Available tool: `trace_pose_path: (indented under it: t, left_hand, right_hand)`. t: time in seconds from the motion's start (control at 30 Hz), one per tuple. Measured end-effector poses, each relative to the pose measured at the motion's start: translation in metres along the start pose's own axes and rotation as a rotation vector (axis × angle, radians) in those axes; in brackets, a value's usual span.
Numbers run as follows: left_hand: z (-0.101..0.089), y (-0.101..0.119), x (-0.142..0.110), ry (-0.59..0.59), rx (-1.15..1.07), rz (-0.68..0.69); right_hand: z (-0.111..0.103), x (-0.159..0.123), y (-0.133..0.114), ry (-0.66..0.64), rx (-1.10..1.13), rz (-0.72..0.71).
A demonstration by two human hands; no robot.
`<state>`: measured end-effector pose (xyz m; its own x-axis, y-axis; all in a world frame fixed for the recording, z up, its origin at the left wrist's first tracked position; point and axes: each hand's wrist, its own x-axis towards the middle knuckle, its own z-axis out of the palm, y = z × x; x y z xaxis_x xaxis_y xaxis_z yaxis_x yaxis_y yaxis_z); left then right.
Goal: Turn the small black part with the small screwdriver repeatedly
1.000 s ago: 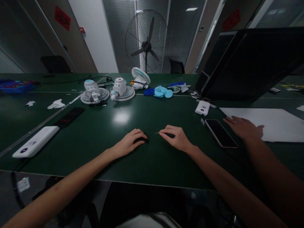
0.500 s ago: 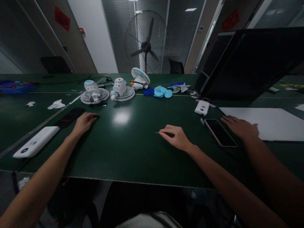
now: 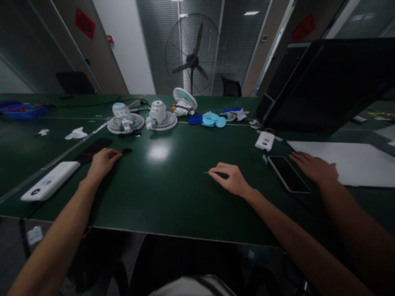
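Observation:
My left hand [image 3: 105, 162] rests on the green table at the left, its thumb and fingers drawn together. Just past the fingertips lies a small black piece [image 3: 126, 151], too dark to make out, with a slight gap between it and the hand. In front of me, my right hand [image 3: 231, 177] is closed around a small screwdriver [image 3: 222, 175] with a black handle. The tool's thin metal shaft points left, low over the tabletop. Beside my left forearm lie a white power bank [image 3: 51, 181] and a dark phone [image 3: 93, 150].
Several white fans [image 3: 126, 119] stand toward the back, near light blue discs [image 3: 212, 119]. At right, another person's hand [image 3: 317, 167] lies by a phone [image 3: 288, 174] and a white sheet [image 3: 354, 162]. A white device [image 3: 264, 141] sits below a large black monitor [image 3: 327, 86].
My left hand has let go of the small black piece and drawn back slightly to the left. My right hand keeps its hold on the screwdriver. The view has shifted a little.

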<state>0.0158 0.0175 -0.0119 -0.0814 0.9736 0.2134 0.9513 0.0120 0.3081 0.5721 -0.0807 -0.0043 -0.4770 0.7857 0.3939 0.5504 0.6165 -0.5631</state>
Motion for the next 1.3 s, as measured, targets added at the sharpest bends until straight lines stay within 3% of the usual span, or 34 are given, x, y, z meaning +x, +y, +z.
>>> trace_pose_path:
  t: [0.1,0.3,0.53,1.07,1.3]
  left_hand:
    - [-0.001,0.004,-0.001,0.008,-0.007,0.001]
    - [-0.002,0.02,0.0,0.209,-0.118,-0.054]
    - [0.008,0.043,0.005,0.097,-0.133,0.014]
    - [0.003,0.032,0.007,0.073,-0.213,-0.161]
    - [0.002,0.041,0.005,0.088,-0.156,-0.125]
  right_hand:
    - [0.0,0.0,0.0,-0.008,0.003,0.006]
    - [0.0,0.0,-0.001,-0.011,0.011,-0.002]
    - [0.001,0.001,0.002,-0.012,-0.018,-0.004]
    - [0.0,0.0,0.001,-0.022,-0.008,-0.012]
    - [0.001,0.0,0.002,-0.031,-0.021,-0.012]
